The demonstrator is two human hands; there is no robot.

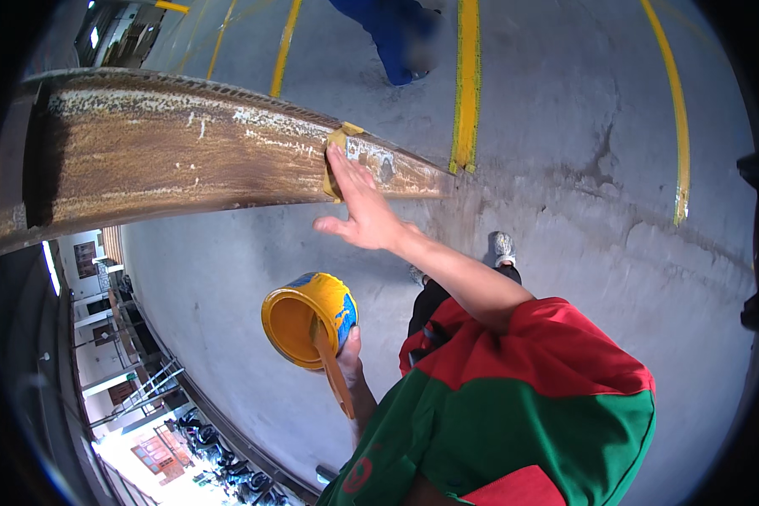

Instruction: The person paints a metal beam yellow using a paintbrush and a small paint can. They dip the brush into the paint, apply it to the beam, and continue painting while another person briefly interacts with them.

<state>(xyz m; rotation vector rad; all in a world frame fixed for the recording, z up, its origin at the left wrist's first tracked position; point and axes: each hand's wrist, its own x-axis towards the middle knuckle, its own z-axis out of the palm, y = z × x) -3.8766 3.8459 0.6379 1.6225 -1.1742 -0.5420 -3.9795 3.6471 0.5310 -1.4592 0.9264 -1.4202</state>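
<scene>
My left hand (352,352) grips a yellow paint can (343,297) from its side, thumb showing against the wall. The can is tilted, its mouth toward me, with blue patches and yellow smears outside. A flat orange-brown handle (336,375) leans out over the rim; its lower end is hidden inside. With fingers stretched out and together, my right hand (364,211) lies at a band of yellowish tape (336,169) across a rusty beam (194,152). The fingertips appear to touch the tape, and the thumb points left, apart from the fingers.
The beam runs from the far left to mid-view, with worn white patches. Yellow lines (466,84) mark the grey concrete floor (557,126). A person in blue trousers (379,29) stands beyond the beam. A ladder (148,388) and several dark machines (219,455) are at lower left.
</scene>
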